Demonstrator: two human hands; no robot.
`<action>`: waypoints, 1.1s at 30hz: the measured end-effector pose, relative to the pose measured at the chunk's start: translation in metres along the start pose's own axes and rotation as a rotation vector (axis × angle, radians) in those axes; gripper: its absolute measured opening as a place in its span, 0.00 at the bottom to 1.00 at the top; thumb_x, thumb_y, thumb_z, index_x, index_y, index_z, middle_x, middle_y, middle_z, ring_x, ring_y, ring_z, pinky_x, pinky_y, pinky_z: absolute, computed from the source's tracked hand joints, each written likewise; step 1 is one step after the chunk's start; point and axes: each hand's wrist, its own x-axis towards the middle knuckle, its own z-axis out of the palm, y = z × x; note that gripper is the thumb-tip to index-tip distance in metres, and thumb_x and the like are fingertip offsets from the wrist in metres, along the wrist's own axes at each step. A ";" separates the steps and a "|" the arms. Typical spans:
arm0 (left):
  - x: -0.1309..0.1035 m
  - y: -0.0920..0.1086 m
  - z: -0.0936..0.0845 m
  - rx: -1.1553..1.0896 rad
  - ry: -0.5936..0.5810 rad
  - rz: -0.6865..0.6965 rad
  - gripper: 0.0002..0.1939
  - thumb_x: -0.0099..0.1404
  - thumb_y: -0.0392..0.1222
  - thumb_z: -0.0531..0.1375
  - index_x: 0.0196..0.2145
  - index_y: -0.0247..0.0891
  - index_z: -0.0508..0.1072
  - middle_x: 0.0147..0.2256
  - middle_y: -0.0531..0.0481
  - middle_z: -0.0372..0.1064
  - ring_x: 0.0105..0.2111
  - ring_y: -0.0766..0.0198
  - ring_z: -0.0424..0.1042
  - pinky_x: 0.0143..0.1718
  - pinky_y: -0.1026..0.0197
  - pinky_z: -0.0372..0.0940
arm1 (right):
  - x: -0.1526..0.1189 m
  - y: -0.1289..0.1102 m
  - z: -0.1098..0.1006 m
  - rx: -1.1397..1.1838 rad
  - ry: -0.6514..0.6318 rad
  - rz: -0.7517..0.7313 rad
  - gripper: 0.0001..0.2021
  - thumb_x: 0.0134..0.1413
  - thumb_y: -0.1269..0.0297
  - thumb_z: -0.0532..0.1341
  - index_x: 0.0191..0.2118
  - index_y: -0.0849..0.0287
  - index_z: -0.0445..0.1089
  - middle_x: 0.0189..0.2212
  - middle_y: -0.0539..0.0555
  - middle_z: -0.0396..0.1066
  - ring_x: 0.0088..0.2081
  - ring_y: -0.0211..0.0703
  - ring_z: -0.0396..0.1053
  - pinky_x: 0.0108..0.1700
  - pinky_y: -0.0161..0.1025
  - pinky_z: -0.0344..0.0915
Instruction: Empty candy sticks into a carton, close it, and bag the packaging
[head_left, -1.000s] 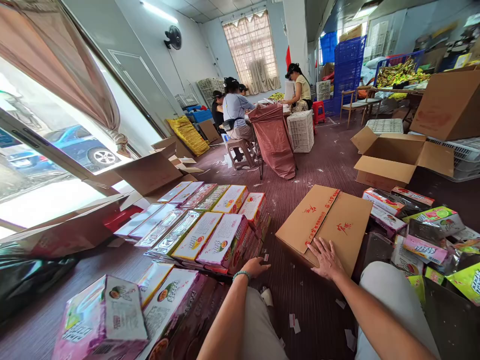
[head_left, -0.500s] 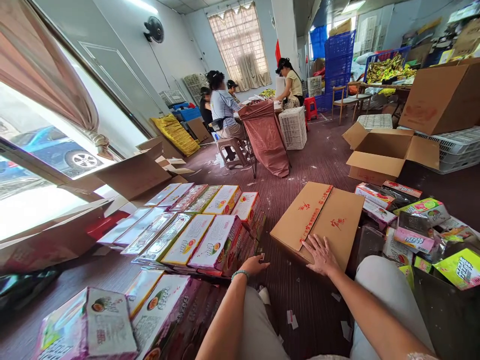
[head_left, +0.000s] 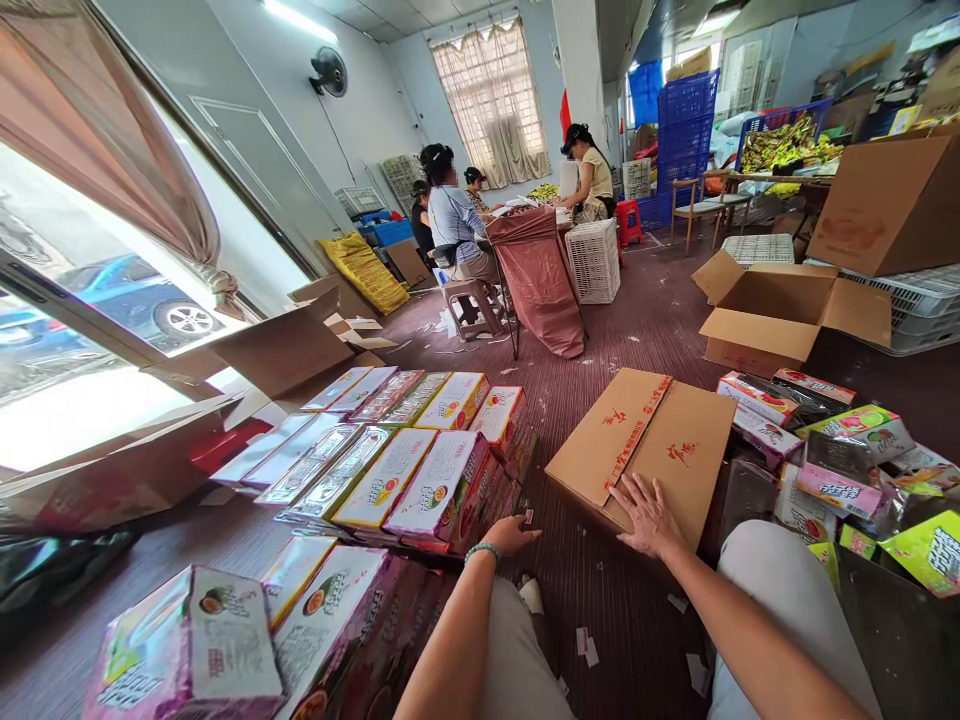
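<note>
The right hand lay flat, palm down and fingers spread, on the near edge of a closed brown cardboard carton with red printing on its flaps. It gripped nothing; it only pressed on the lid. The carton stood on the dark ribbed floor, directly ahead of the person's knees.

The left hand, a green bead bracelet at its wrist, rested against the near end of a stack of flat printed boxes. The fingers were loosely curled toward the stack's edge; whether they held anything could not be told from this view.

The stack stood just left of the carton, with a strip of bare floor between them. More boxes of the same kind lay nearer the camera on the left. To the right of the carton lay a loose heap of green and pink packets. Beyond that heap an open empty carton stood on the floor. Scraps of paper lay scattered between the person's legs.

Further back, several people sat at a worktop draped in a reddish cloth, well apart from the carton.
</note>
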 end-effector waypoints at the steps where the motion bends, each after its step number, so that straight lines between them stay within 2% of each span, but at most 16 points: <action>1: -0.001 0.000 0.000 0.006 -0.006 -0.013 0.33 0.73 0.57 0.58 0.64 0.28 0.75 0.39 0.36 0.82 0.46 0.46 0.83 0.48 0.55 0.72 | -0.001 -0.002 -0.004 -0.004 -0.011 0.009 0.47 0.63 0.46 0.67 0.82 0.47 0.47 0.82 0.60 0.32 0.82 0.66 0.29 0.78 0.73 0.25; 7: -0.006 0.002 -0.002 0.017 0.004 -0.040 0.33 0.73 0.57 0.59 0.63 0.28 0.76 0.44 0.34 0.82 0.54 0.44 0.80 0.55 0.55 0.70 | -0.010 -0.017 -0.031 -0.018 -0.084 0.064 0.48 0.62 0.53 0.68 0.82 0.47 0.45 0.82 0.58 0.31 0.82 0.63 0.29 0.78 0.71 0.25; 9: -0.006 0.001 -0.002 0.008 0.015 -0.043 0.33 0.73 0.57 0.59 0.63 0.28 0.76 0.45 0.35 0.82 0.53 0.44 0.81 0.55 0.55 0.71 | -0.011 -0.018 -0.035 -0.011 -0.091 0.066 0.48 0.62 0.53 0.67 0.82 0.47 0.45 0.82 0.58 0.31 0.82 0.63 0.29 0.78 0.70 0.25; 14: -0.007 0.000 -0.002 -0.021 0.027 -0.050 0.31 0.72 0.57 0.60 0.63 0.32 0.77 0.44 0.36 0.82 0.48 0.47 0.83 0.51 0.55 0.72 | -0.009 -0.015 -0.030 0.004 -0.088 0.068 0.49 0.61 0.53 0.67 0.82 0.46 0.44 0.82 0.58 0.32 0.82 0.63 0.29 0.78 0.70 0.24; 19: -0.008 0.001 -0.002 -0.009 0.023 -0.053 0.31 0.71 0.56 0.60 0.63 0.33 0.77 0.50 0.35 0.81 0.56 0.46 0.80 0.54 0.56 0.71 | -0.008 -0.014 -0.027 0.013 -0.081 0.070 0.49 0.60 0.54 0.68 0.82 0.46 0.46 0.82 0.57 0.32 0.82 0.62 0.28 0.78 0.69 0.22; 23: -0.009 0.002 -0.003 -0.004 0.009 -0.061 0.31 0.72 0.57 0.59 0.64 0.35 0.76 0.46 0.37 0.82 0.49 0.47 0.82 0.51 0.56 0.72 | -0.008 -0.015 -0.028 0.012 -0.080 0.065 0.49 0.59 0.54 0.68 0.82 0.47 0.47 0.82 0.58 0.33 0.82 0.63 0.29 0.78 0.70 0.23; 27: -0.010 0.002 -0.004 0.002 0.006 -0.055 0.32 0.73 0.57 0.59 0.65 0.32 0.75 0.52 0.33 0.81 0.49 0.48 0.82 0.54 0.56 0.71 | -0.008 -0.015 -0.029 0.003 -0.087 0.071 0.50 0.59 0.54 0.68 0.82 0.46 0.46 0.82 0.57 0.33 0.82 0.62 0.28 0.78 0.69 0.23; 33: -0.012 0.002 -0.005 -0.006 0.005 -0.052 0.31 0.73 0.57 0.58 0.65 0.33 0.76 0.44 0.37 0.82 0.44 0.49 0.83 0.48 0.57 0.73 | -0.008 -0.016 -0.029 -0.014 -0.082 0.069 0.49 0.60 0.54 0.68 0.82 0.47 0.46 0.82 0.57 0.32 0.82 0.62 0.29 0.79 0.70 0.25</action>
